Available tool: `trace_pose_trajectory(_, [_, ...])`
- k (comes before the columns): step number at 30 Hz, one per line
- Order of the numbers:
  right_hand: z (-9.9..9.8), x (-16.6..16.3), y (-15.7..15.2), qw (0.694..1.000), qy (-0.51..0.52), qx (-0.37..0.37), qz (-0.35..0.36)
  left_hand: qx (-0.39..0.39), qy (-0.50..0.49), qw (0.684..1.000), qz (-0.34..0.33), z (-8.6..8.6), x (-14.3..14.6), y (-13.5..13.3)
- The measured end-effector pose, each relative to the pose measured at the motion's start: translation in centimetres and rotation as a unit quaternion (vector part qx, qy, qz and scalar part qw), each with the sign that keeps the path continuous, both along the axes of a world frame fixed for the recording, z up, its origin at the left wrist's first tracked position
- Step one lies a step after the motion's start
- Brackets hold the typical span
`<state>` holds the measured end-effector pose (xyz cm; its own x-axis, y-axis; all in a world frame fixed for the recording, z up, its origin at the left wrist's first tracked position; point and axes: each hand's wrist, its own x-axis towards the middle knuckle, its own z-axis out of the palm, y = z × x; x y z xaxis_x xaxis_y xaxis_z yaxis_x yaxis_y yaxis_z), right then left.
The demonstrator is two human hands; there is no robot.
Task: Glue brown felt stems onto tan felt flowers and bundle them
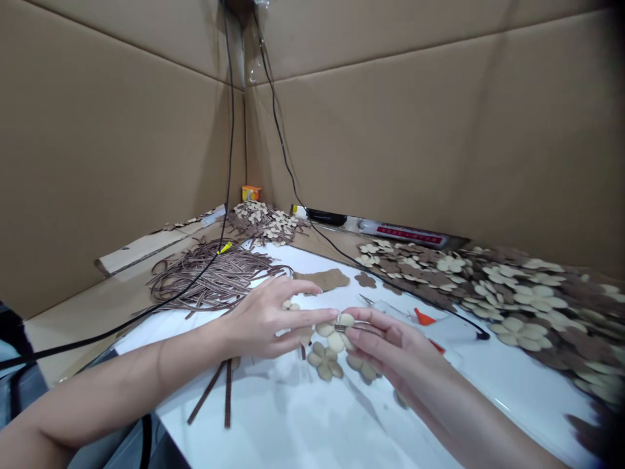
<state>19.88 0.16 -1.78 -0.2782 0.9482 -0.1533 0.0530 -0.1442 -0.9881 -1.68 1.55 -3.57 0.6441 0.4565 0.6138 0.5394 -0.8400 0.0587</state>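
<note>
**Both hands locked in on a beige felt flower at centre table!**

Here's the action: the right hand (388, 345) comes in from the lower right, fingers curled tight in a pinch, gripping the beige felt flower (336, 333) along with a narrow brown strip (359, 329) and its small metal clip (340, 327). The left hand (266, 319) is opposite, fingers spread wide and reaching across, the longest one right up against the flower's petals. Is it gripping? It looks open from here, with no clear hold on anything.

Just below the hands sit two more felt flowers (323, 361), close beside that pinch. Nearby, a pair of scissors (378, 307) with orange handles pokes out past the right hand, partly hidden behind it. Two loose striped ribbons (215, 391) lie by the left wrist on the white table (273, 423).

Farther out, there's a big tangle of striped brown ribbons (209, 280) on the left, and heaps of beige and brown felt cutouts (517, 312) spread across the right. Cardboard walls (122, 130) box in the whole corner!
</note>
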Motion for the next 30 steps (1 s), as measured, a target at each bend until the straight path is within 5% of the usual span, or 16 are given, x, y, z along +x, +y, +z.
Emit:
trace_pose_trajectory(9, [0.1, 0.0, 0.2, 1.000, 0.011, 0.003, -0.023, 0.032, -0.114, 0.993, 0.022, 0.5, -0.4, -0.1])
trace_pose_trajectory(13, [0.1, -0.1, 1.6, 0.989, -0.103, 0.062, 0.082, 0.109, -0.246, 0.963, 0.018, 1.0, -0.8, -0.1])
trace_pose_trajectory(17, [3.0, -3.9, 6.0, 0.950, -0.189, 0.188, 0.164, 0.224, -0.288, 0.931, -0.016, 2.0, -1.7, -0.5])
trace_pose_trajectory(20, [7.3, -9.0, 10.9, 0.884, -0.330, 0.324, 0.070, 0.265, -0.281, 0.922, -0.017, 2.3, -2.1, -0.2])
trace_pose_trajectory(23, [11.2, -13.7, 15.5, 0.864, -0.370, 0.342, -0.008, 0.219, -0.303, 0.928, -0.012, 1.8, -2.4, 1.2])
trace_pose_trajectory(25, [12.1, -15.9, 17.6, 0.847, -0.411, 0.334, -0.038, 0.101, -0.349, 0.932, -0.013, 1.5, -2.7, 2.3])
trace_pose_trajectory(30, [9.5, -16.8, 18.3, 0.800, -0.492, 0.342, 0.012, -0.062, -0.483, 0.871, 0.062, 1.9, -4.4, 4.6])
